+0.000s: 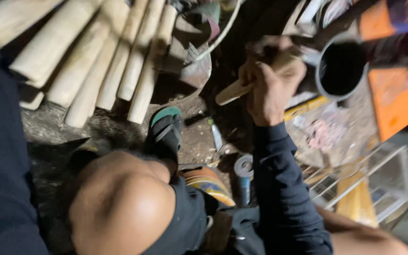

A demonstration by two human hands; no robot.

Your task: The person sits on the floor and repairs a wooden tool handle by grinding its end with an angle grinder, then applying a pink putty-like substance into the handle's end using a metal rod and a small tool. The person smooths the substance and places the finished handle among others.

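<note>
**Wooden handle gripped at the mouth of a dark pipe, upper middle of the frame**

You hold a pale wooden handle in your right hand, upper middle of the frame. Its free end points down and left; the other end is hidden under the hand, beside the open mouth of a dark round pipe at upper right. Your fingers are closed tightly around the handle, knuckles toward the camera. Your left hand is not in view, so its state cannot be told.

Handling, as a judgement: the handle looks stiff, dry and light, smooth enough to slip if held loosely. Hold it near the middle, where your fist sits now, for control over both ends. The pipe looks rigid and heavier, with a thin, hard rim; whether the handle touches it cannot be told through the blur.

Materials around it: a fan of similar wooden handles lies at upper left, all rounded, tapered and matt. Below them the ground is rough and gritty, littered with scraps. Your foot in a dark sandal with a green edge rests at centre, your bare knee at lower left. A small cylinder with a blue body stands by your dark sleeve. An orange flat surface fills the upper right, a white wire rack the lower right.
</note>
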